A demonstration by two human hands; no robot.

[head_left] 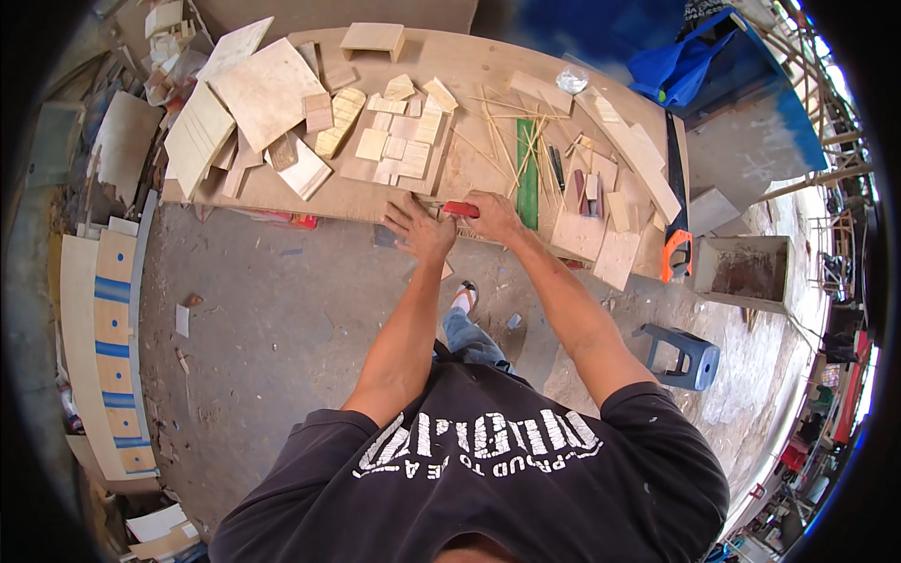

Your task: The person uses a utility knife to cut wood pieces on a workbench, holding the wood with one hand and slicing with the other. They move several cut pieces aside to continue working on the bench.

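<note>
At the near edge of the wooden workbench point(310, 204), my right hand point(495, 216) is closed around a red utility knife point(460, 208). The knife points left, and its tip meets the thumb side of my left hand point(415, 225). That hand has its fingers spread at the bench edge; whatever lies beneath it is hidden. Just beyond, small pale wood blocks point(371, 144) lie grouped on a thin wooden board point(357, 171). Thin wooden sticks point(497, 141) are scattered to the right, some crossing a green strip point(526, 192).
Larger wood sheets point(267, 94) pile up at the bench's left. An orange-handled saw point(676, 255) rests at its right end. A blue-grey stool point(690, 358) and an open box point(744, 272) stand on the right. A long blue-striped panel point(114, 324) lies along the left.
</note>
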